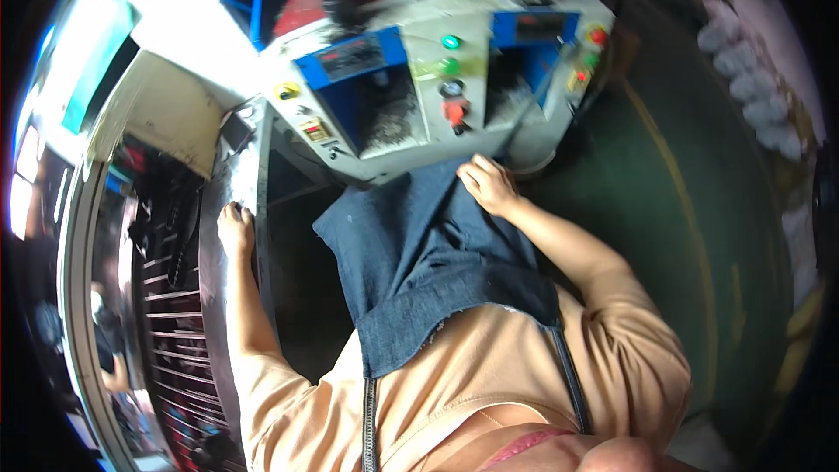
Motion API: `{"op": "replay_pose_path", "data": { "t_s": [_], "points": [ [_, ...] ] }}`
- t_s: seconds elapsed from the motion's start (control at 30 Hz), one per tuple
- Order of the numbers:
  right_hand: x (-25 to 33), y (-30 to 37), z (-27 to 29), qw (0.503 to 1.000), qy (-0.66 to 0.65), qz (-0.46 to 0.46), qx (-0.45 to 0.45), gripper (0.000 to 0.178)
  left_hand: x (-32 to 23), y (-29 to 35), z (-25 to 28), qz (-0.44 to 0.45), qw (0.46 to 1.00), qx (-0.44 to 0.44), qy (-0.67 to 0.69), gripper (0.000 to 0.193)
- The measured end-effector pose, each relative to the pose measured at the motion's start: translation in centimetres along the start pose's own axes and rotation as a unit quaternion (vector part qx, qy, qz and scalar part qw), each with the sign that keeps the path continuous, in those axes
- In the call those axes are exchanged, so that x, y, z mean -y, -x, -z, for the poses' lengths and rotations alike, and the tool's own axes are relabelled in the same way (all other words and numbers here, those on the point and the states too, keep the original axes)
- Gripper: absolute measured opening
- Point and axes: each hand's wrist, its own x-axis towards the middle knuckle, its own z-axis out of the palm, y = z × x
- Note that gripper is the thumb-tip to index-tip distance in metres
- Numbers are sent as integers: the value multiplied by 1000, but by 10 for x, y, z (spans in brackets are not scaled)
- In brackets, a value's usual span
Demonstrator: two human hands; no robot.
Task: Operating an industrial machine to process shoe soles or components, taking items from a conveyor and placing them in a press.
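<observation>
My right hand (pixel 488 185) is closed at the upper right edge of the dark blue denim apron (pixel 419 227) I wear, its fingers curled into the cloth. The apron spreads out before me, raised toward the machine. On the left, my left hand (pixel 234 229) is at the narrow metal-topped bench (pixel 245 177). Its fingers are curled, and a small dark spot shows at their tips; what they hold, if anything, is too small to make out.
Ahead stands a white, blue and red machine (pixel 450 79) with buttons and two dark-littered openings. A rack of metal rods (pixel 179 332) runs along the left, below a cream box (pixel 166 109). The green floor (pixel 647 210) with a yellow line lies right, pale sacks (pixel 756 87) beyond.
</observation>
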Motion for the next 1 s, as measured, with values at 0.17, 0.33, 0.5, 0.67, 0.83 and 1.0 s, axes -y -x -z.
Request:
{"op": "replay_pose_path", "data": {
  "t_s": [0.17, 0.33, 0.5, 0.67, 0.83, 1.0],
  "points": [
    [-10, 18, 2, 999, -1, -16, -29, 8, 16, -6, -14, -23, 997, 20, -66, 38],
    [-11, 34, 8, 997, -11, -31, -64, 8, 26, -9, -14, -20, 995, 31, -94, 40],
    [-20, 47, 11, 992, -5, -108, -72, 11, 5, -9, -22, 41, 995, 64, -65, 39],
    [6, 49, -1, 995, 44, -57, -75, 13, 52, -7, -16, -9, 996, 21, -90, 44],
    [1, 57, 8, 992, 59, -89, -63, 7, 24, -3, -12, 49, 992, -4, -113, 42],
    [-5, 61, 17, 990, 37, -111, -77, 7, 32, -2, -20, 63, 981, -107, -150, 40]
  ]
}}
